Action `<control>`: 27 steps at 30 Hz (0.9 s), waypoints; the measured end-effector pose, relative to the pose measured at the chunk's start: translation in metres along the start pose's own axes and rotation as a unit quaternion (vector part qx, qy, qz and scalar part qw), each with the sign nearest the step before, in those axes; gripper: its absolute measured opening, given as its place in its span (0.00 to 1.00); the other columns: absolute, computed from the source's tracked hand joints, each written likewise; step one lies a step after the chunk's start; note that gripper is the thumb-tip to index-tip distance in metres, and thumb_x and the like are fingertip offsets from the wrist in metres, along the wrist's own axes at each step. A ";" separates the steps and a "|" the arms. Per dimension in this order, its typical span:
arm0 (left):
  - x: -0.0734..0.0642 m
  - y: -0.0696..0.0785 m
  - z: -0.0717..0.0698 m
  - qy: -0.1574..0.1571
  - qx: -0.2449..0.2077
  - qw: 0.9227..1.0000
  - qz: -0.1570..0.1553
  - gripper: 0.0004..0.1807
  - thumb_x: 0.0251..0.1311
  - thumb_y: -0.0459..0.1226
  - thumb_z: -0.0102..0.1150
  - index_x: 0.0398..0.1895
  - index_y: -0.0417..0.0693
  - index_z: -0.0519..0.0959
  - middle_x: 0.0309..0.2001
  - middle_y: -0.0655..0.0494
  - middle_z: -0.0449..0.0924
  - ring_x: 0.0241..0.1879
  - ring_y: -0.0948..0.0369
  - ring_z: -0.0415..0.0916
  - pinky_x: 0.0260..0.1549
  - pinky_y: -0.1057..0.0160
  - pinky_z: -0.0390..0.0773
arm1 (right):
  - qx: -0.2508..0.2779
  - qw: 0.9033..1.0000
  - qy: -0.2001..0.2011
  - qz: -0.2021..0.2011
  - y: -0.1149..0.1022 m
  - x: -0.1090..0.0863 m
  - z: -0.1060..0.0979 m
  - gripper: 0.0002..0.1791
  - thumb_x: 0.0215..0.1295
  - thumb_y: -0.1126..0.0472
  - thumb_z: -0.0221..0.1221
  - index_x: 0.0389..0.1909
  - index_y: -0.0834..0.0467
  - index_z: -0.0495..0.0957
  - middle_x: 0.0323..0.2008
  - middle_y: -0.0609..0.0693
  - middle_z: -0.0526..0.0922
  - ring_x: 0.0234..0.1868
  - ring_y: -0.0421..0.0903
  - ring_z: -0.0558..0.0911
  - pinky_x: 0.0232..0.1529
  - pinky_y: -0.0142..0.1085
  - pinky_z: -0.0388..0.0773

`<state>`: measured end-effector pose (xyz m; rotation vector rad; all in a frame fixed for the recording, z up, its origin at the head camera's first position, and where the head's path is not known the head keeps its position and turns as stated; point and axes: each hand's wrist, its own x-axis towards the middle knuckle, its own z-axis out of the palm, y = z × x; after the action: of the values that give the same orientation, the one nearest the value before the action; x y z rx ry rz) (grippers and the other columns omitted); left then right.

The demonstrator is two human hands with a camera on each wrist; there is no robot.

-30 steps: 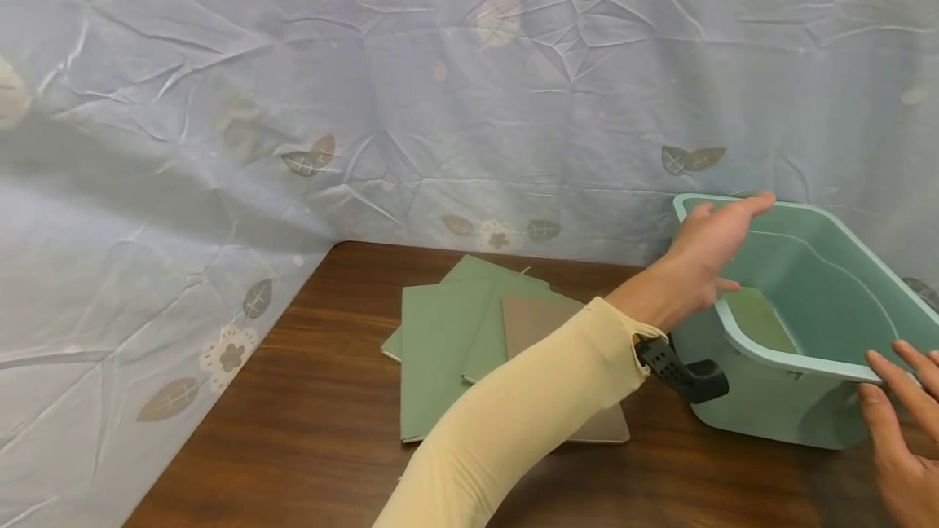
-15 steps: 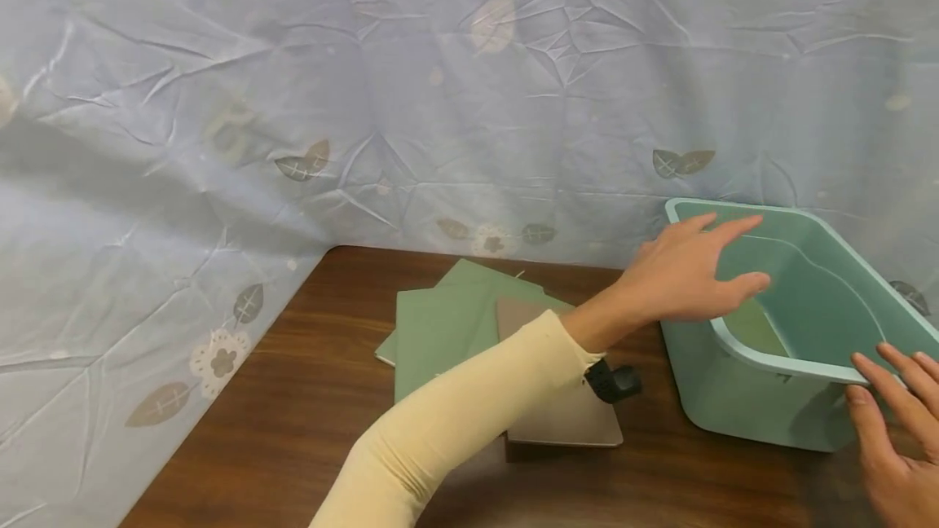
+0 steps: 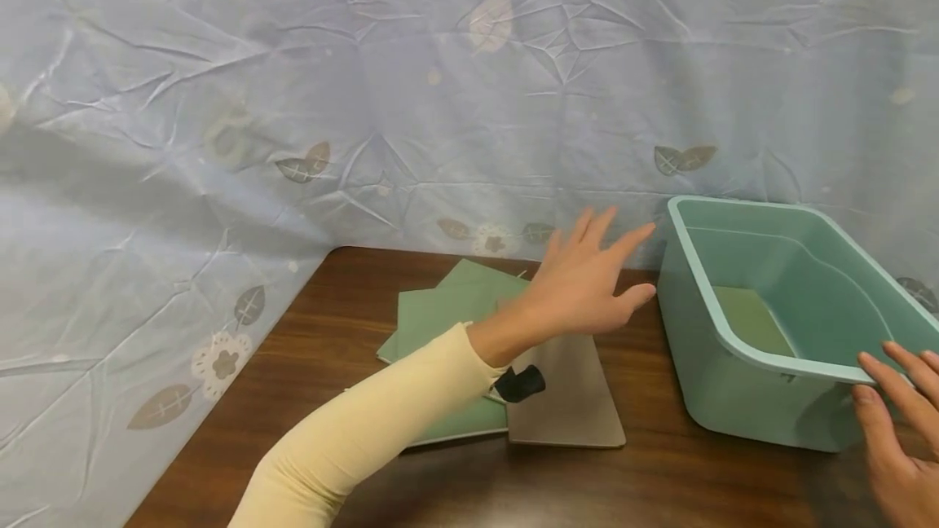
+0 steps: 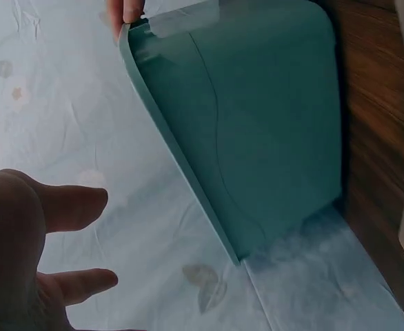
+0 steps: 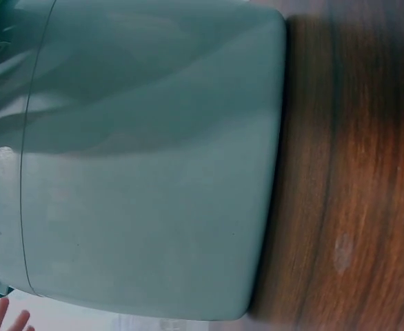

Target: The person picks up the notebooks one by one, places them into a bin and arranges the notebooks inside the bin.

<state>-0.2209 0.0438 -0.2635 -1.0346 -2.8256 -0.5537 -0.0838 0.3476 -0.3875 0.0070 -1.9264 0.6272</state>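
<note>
My left hand [image 3: 579, 288] hovers over the pile of notebooks, fingers spread and holding nothing. Beneath it lie several green notebooks [image 3: 433, 320] and a taupe notebook [image 3: 568, 398], partly hidden by the hand and sleeve. A teal plastic bin [image 3: 748, 398] stands to the right, with a flat green piece [image 3: 751, 320] on its floor. My right hand [image 3: 902, 430] rests its straight fingers on the bin's near rim. In the left wrist view the left thumb and a finger [image 4: 74, 207] are spread apart, with the bin's side [image 4: 278, 124] beyond them.
A dark wooden table [image 3: 293, 414] carries everything. Behind it and along the left hangs a creased, pale cloth [image 3: 411, 104] with leaf and flower prints. The bin's far end stands close to this cloth.
My left hand has moved left, away from over the bin's left rim to above the notebooks, its fingers spreading. The right hand has stayed on the rim.
</note>
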 end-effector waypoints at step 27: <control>-0.054 -0.074 -0.004 0.018 -0.018 0.997 -0.068 0.37 0.67 0.60 0.50 0.77 0.75 0.50 0.81 0.55 0.37 0.79 0.45 0.33 0.72 0.32 0.47 | -0.044 0.997 -0.026 0.063 -0.007 -0.002 0.003 0.19 0.74 0.61 0.54 0.61 0.63 0.76 0.69 0.58 0.70 0.76 0.50 0.59 0.79 0.45 0.49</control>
<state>-0.2263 -0.0427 -0.2931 -0.8323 -2.8802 -0.6299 -0.0839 0.3399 -0.3871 -0.1554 -2.0146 0.6304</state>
